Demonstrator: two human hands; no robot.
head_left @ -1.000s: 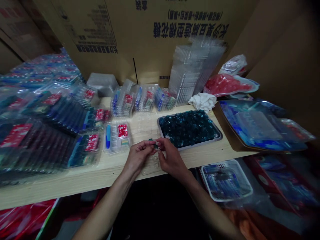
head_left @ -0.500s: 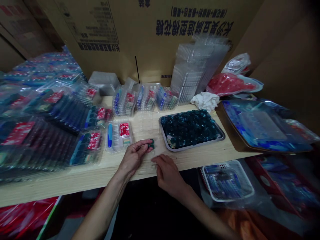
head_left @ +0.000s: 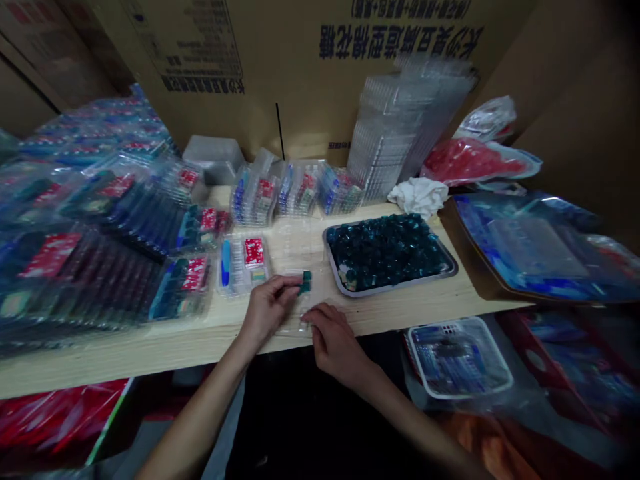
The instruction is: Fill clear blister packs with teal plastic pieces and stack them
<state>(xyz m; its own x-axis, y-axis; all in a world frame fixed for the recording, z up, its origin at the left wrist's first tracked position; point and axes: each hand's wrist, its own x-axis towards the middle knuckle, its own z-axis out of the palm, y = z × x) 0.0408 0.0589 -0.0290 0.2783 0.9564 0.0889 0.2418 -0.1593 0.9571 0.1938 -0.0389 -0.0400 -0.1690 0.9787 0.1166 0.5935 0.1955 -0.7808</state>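
My left hand (head_left: 273, 307) is closed, thumb and fingers together at the edge of a small dark green piece (head_left: 304, 287) with another just above it. Both pieces are over a clear plastic tray (head_left: 287, 327) that lies at the table's front edge and is hard to make out. My right hand (head_left: 335, 337) is closed too, its fingertips pinched low over the same tray; what they hold is hidden. To the right stands a grey-rimmed tray (head_left: 350, 292) heaped with dark teal pieces (head_left: 390, 250).
A filled blister pack (head_left: 243, 265) with a blue pen lies left of my hands. Stacked packs (head_left: 90, 280) crowd the left side. Clear empty trays (head_left: 385, 140), a white cloth (head_left: 419, 197) and a cardboard box (head_left: 470, 273) stand right. Below the table edge is a white basket (head_left: 460, 360).
My left fingers have drawn back slightly from the green pieces, so two now show clearly above the tray. My right hand stays nearly in place. The view has shifted a little.
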